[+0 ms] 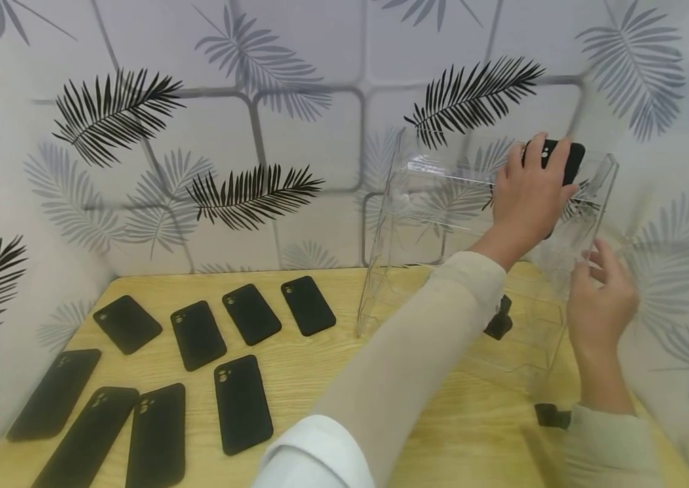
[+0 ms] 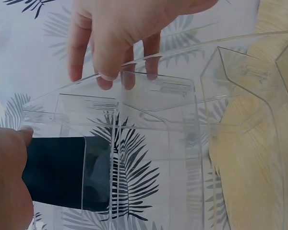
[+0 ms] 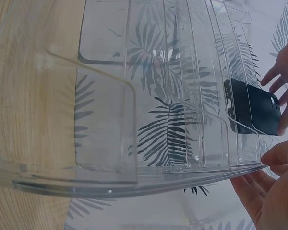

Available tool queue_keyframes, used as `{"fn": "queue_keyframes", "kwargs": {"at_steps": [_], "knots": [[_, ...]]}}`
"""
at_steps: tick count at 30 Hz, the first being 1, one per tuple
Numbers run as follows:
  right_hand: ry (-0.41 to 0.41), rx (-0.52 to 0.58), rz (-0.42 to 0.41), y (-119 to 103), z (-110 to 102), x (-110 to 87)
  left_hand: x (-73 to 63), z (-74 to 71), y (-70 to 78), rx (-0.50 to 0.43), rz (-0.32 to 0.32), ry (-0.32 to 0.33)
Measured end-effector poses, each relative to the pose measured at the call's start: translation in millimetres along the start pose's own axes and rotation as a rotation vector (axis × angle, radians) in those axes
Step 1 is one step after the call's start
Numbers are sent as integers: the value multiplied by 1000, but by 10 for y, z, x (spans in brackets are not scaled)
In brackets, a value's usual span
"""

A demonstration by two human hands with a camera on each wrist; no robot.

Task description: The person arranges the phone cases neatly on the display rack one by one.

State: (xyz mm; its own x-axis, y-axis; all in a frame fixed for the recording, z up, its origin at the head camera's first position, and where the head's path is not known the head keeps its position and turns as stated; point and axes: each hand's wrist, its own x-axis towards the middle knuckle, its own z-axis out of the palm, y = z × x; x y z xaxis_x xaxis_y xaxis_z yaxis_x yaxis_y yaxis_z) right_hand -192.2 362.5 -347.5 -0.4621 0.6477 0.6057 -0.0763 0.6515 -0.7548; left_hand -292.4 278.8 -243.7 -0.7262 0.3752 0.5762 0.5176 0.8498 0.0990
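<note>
My left hand (image 1: 530, 190) holds a black phone case (image 1: 575, 163) from above, fingers spread over its back near the camera cutout. The case is at the right end of the top tier of a clear plastic display rack (image 1: 375, 274). In the left wrist view, the far end of the phone case (image 2: 55, 167) shows behind a clear divider. My right hand (image 1: 602, 301) grips the rack's right side edge; in the left wrist view, thumb and fingers of the right hand (image 2: 129, 28) lie on either side of the panel. The rack stands upright, its tiers stepped.
Several black phone cases (image 1: 243, 403) lie spread over the left part of the wooden table (image 1: 314, 366). A small black piece (image 1: 552, 415) lies by the right sleeve, and another black piece (image 1: 499, 322) shows through the rack. A leaf-patterned wall (image 1: 320, 54) stands close behind.
</note>
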Motion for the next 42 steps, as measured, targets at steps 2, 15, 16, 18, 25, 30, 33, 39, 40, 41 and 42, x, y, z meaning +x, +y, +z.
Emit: {"fn": "queue_keyframes", "kwargs": {"at_steps": [2,15,16,18,25,30,33,39,40,41,42], "knots": [[-3,1,0,-9,6,-8,8,-18,-18,-21,-19,-13],[-10,9,30,39,37,11,-123,-201,-288,-94,5,-4],[-11,5,39,44,35,14,-152,-214,-317,-96,4,-11],[-15,-5,54,49,27,17,-220,-234,-384,-113,-9,-33],[-22,-23,80,49,-9,4,-492,-282,-718,-122,-44,-50],[-19,-25,85,55,-26,9,-686,-263,-1088,-134,-80,30],[-29,-23,96,51,-11,14,-835,-243,-1357,-188,-112,64],[-47,-18,124,15,-2,-8,-1195,-125,-1832,-286,-172,104],[-47,-17,125,10,-4,-10,-1248,-96,-1906,-283,-186,107],[-48,-15,126,4,-5,-13,-1296,-70,-1982,-283,-198,115],[-46,-15,123,2,-3,-15,-1343,-41,-2064,-285,-215,124]]}}
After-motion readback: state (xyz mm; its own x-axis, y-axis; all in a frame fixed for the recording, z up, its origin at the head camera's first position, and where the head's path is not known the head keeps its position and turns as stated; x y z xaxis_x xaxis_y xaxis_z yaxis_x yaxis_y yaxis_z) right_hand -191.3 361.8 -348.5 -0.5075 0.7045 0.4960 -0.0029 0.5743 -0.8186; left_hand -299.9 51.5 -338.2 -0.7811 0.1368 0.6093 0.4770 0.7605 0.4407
